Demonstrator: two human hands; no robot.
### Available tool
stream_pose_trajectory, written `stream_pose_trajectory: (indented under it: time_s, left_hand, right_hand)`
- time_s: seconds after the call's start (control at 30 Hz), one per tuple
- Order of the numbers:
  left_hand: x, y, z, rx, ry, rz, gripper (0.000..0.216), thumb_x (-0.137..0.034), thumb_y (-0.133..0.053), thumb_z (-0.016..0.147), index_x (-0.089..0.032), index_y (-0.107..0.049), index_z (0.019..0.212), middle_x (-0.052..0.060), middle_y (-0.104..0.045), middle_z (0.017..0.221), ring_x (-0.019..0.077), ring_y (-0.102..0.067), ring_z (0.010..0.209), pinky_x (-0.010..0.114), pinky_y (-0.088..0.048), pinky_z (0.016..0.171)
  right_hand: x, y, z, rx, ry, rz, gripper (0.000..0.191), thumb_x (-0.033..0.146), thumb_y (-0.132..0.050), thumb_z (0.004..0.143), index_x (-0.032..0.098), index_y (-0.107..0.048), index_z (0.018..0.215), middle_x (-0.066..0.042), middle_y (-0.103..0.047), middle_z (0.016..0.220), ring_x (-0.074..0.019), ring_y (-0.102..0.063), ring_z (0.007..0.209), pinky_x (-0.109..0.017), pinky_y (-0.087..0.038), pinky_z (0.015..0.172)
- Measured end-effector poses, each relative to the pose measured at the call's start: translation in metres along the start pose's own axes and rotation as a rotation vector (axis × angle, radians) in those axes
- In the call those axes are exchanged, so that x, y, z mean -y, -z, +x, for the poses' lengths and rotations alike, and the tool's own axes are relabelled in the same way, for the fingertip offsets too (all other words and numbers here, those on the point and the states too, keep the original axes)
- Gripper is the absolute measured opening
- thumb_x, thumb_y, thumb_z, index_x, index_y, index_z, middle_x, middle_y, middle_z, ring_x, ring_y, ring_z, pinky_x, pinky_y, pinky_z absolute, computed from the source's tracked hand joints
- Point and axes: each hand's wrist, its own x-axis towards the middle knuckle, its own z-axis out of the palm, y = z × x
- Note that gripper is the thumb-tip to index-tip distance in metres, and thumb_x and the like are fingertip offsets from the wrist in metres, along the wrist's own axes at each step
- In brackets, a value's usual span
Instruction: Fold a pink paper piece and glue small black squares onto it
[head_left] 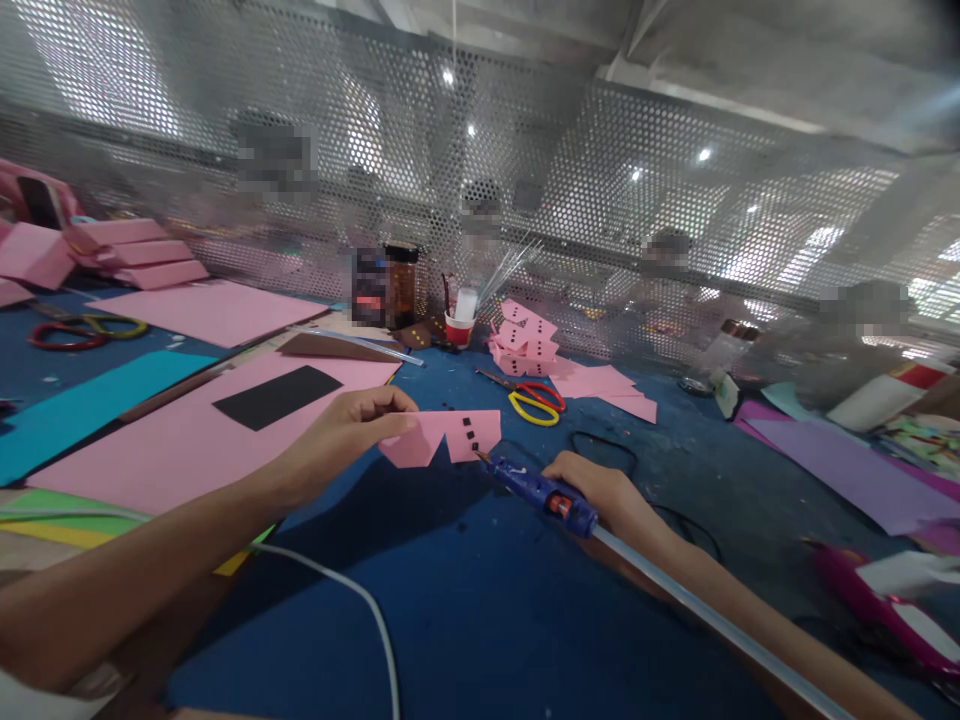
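Note:
Between the thumb and fingers of my left hand [360, 425] is a pink paper piece [420, 440] with a V-shaped notch in its lower edge. Small black squares run in a row near its right end. My right hand [600, 485] is wrapped round a blue glue gun [536, 485], with a long clear glue stick [697, 605] coming out of its back. The gun's nozzle points left and lies at the lowest black square; whether it touches cannot be made out. Behind the gun lie scissors [536, 400] with red and yellow handles.
Pink sheets [165, 440], a black rectangle [277, 397] and a teal strip [97, 405] lie left. Dotted pink pieces [525, 340] are piled behind, near a red-and-white cup [459, 328]. Purple sheets [840, 470] and a magenta tool [885, 610] are right. A perforated metal screen [570, 200] borders the table.

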Motion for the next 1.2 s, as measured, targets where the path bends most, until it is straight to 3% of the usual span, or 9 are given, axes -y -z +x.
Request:
stream_pose_trajectory:
  time_s: [1.2]
  left_hand:
    - [0.0012,0.0008,-0.0008,0.046,0.004,-0.056,0.016,-0.034,-0.058,0.082,-0.019,-0.061,0.078,-0.003,-0.055,0.068,0.0123,-0.049,0.064,0.024,-0.036,0.06]
  right_hand:
    - [0.0063,0.003,0.001,-0.093,0.043,-0.028,0.015,0.021,-0.052,0.083,0.021,-0.059,0.096,-0.004,-0.063,0.085,-0.0146,-0.06,0.074,-0.021,-0.044,0.066]
